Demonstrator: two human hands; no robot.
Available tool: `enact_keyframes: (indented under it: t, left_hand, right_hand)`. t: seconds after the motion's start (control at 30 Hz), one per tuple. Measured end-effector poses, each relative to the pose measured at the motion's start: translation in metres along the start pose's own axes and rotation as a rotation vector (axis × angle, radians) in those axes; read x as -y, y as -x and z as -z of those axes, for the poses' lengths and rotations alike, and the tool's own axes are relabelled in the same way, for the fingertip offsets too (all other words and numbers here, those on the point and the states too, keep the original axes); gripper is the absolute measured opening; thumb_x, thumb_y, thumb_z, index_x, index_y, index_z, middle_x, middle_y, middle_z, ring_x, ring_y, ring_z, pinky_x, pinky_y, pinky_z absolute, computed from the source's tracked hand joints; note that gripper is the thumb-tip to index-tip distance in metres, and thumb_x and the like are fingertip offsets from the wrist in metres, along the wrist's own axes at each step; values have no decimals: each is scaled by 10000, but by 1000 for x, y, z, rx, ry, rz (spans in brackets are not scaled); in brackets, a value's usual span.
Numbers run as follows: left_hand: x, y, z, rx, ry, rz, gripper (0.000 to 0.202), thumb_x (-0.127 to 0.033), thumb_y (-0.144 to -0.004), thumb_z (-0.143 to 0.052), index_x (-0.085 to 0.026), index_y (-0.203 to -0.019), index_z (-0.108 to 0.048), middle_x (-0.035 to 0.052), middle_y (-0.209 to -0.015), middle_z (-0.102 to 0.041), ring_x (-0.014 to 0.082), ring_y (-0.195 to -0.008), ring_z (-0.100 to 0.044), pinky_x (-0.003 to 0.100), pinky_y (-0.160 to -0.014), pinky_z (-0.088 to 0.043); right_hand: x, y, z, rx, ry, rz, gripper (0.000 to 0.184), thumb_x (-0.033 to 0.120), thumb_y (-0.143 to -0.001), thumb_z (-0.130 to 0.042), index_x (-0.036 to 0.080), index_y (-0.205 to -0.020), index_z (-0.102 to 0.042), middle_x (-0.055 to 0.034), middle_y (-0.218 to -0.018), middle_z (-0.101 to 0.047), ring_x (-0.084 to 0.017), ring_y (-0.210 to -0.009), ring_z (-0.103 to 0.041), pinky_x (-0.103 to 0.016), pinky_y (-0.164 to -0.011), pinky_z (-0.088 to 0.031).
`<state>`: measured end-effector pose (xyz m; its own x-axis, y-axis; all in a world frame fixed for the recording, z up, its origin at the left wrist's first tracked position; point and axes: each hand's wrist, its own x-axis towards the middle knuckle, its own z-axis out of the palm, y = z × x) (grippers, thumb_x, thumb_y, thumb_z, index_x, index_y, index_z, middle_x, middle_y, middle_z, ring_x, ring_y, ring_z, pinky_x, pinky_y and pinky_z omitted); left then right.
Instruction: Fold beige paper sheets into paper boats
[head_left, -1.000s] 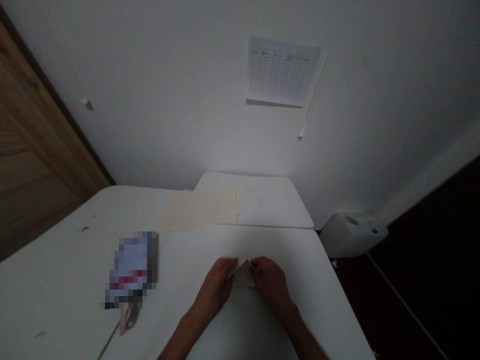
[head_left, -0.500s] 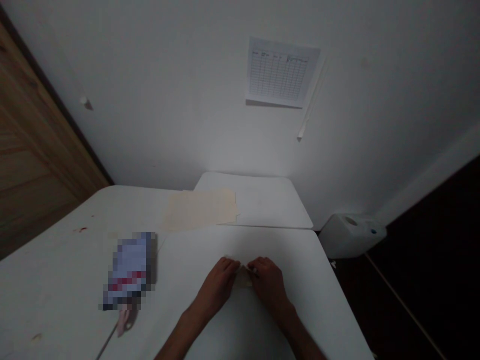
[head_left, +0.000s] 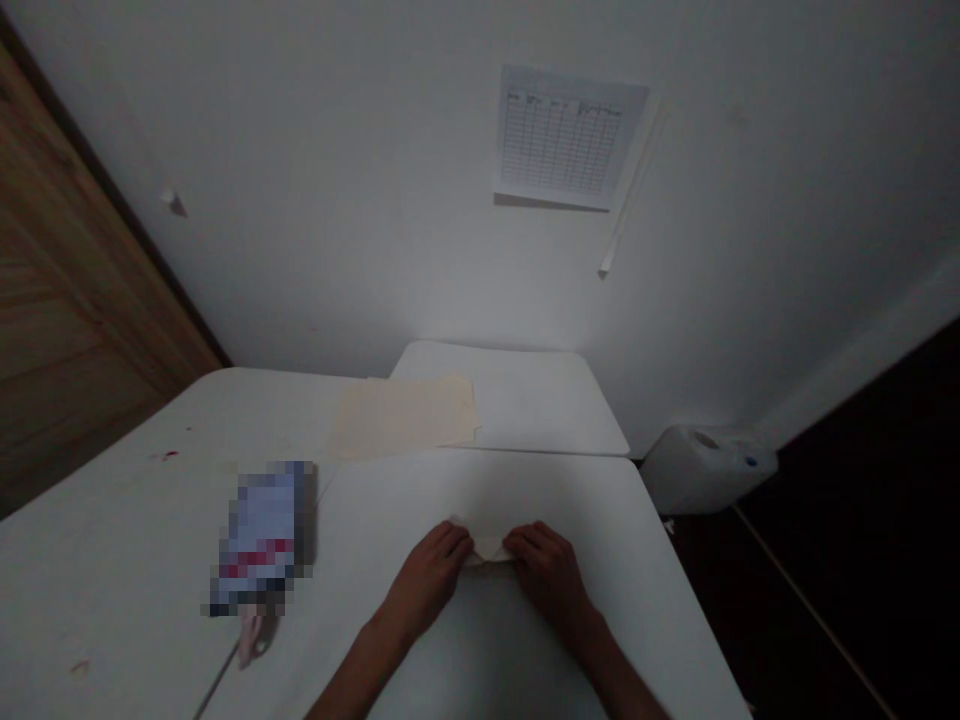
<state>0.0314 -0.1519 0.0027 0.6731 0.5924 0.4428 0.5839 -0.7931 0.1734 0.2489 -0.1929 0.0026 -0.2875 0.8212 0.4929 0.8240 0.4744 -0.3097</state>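
Between my two hands is a small folded piece of beige paper, low over the white table. My left hand pinches its left end, with the fingers bent over it. At the other end my right hand grips it with curled fingers. Only the middle of the paper shows; its ends are covered by my fingers. Farther back, flat beige sheets lie across the joint between the tabletops.
On the left lies a pixelated blue item with a pinkish piece below it. A white plastic jug stands beyond the table's right edge. A printed chart hangs on the wall, and wooden boards stand at far left.
My hands have moved slightly apart, the right one to the right, and more of the folded paper shows between them. The view has shifted a little.
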Motion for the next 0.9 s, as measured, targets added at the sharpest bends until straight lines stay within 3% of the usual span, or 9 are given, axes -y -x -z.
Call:
enact_keyframes:
  t: [0.23, 0.37, 0.57, 0.7, 0.83, 0.9]
  left_hand:
    - [-6, 6, 12, 46, -39, -64, 347, -113, -837, -529, -136, -1178, -589, 115, -1201, -642, 284, -1124, -577, 458, -953, -508]
    - [-10, 8, 18, 43, -2, -103, 318, -184, -915, -489, -180, -1219, -583, 87, -1250, -631, 250, -1139, -589, 437, -967, -509]
    - [-8, 11, 11, 83, -43, -125, 299, -157, -928, -465, -167, -1189, -609, 85, -1250, -635, 249, -1124, -605, 426, -959, -524]
    - [-7, 13, 8, 97, -74, -138, 299, -138, -918, -473, -153, -1182, -614, 87, -1262, -628, 265, -1141, -593, 429, -955, -527]
    - [-7, 14, 6, 118, -97, -156, 301, -122, -918, -469, -138, -1180, -615, 94, -1259, -630, 277, -1142, -590, 432, -951, -528]
    - [-8, 14, 7, 138, -99, -163, 304, -122, -917, -471, -142, -1186, -611, 94, -1273, -619, 274, -1153, -582, 432, -961, -519]
  right_hand:
    - [1, 0, 0, 18, 36, 16, 201, 28, -815, -591, 206, -876, -662, -35, -881, -687, -188, -805, -575, -279, -732, -468]
    - [1, 0, -1, 31, 37, 9, 227, 24, -816, -587, 211, -914, -672, -36, -916, -693, -189, -820, -578, -283, -741, -469]
    - [5, -3, 15, 166, -18, -4, 367, 14, -758, -556, 216, -1046, -659, -42, -1020, -677, -206, -940, -554, -313, -861, -459]
    - [7, -1, 34, 275, -44, -31, 472, 95, -725, -582, 231, -1176, -609, -54, -1188, -609, -244, -1109, -486, -384, -999, -388]
    - [10, 5, 40, 278, -47, -55, 524, 193, -714, -643, 259, -1229, -574, -59, -1289, -551, -272, -1167, -454, -447, -1036, -338]
    - [12, 5, 37, 251, -39, -76, 445, 243, -766, -651, 271, -1206, -588, -58, -1273, -562, -269, -1150, -468, -451, -1020, -347]
